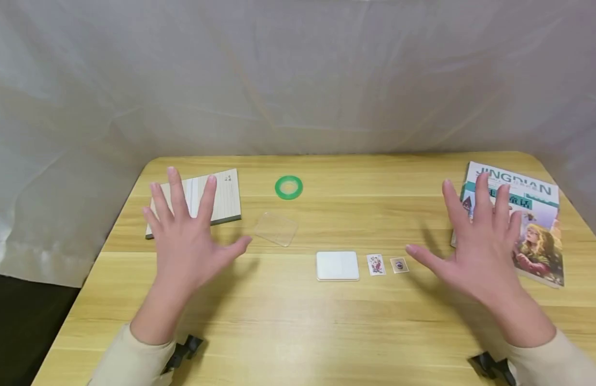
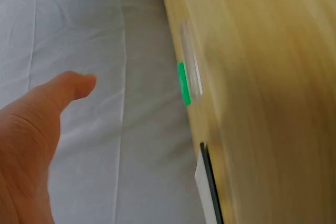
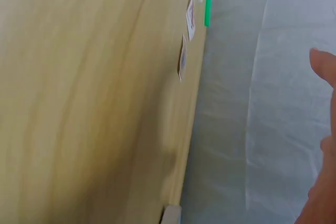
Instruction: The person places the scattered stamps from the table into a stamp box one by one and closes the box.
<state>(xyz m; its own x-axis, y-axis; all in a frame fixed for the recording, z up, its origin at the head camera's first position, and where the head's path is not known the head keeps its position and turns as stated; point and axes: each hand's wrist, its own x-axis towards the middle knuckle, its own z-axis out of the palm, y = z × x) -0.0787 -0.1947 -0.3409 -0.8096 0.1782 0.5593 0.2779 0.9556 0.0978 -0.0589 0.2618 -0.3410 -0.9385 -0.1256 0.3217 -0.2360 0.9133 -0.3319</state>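
Both hands hover over the wooden table in the head view, fingers spread and holding nothing. My left hand [image 1: 184, 241] overlaps a striped notebook [image 1: 225, 195] with a dark spine edge. My right hand [image 1: 483, 252] partly covers a magazine [image 1: 539, 230] with a pictured figure on its cover. Between the hands lie a white rectangular box [image 1: 337, 266], a small flower-patterned card [image 1: 375, 265] and a smaller square card [image 1: 400, 265]. Behind the box and to its left is a clear plastic lid [image 1: 276, 229]. Farther back sits a green roll of tape [image 1: 289, 187].
The wooden table [image 1: 298, 332] has rounded far corners. A grey cloth [image 1: 298, 80] hangs behind it and along the sides. Black wrist mounts [image 1: 182, 354] show beneath the sleeves. At lower left is a dark area [image 1: 28, 316] beyond the table edge.
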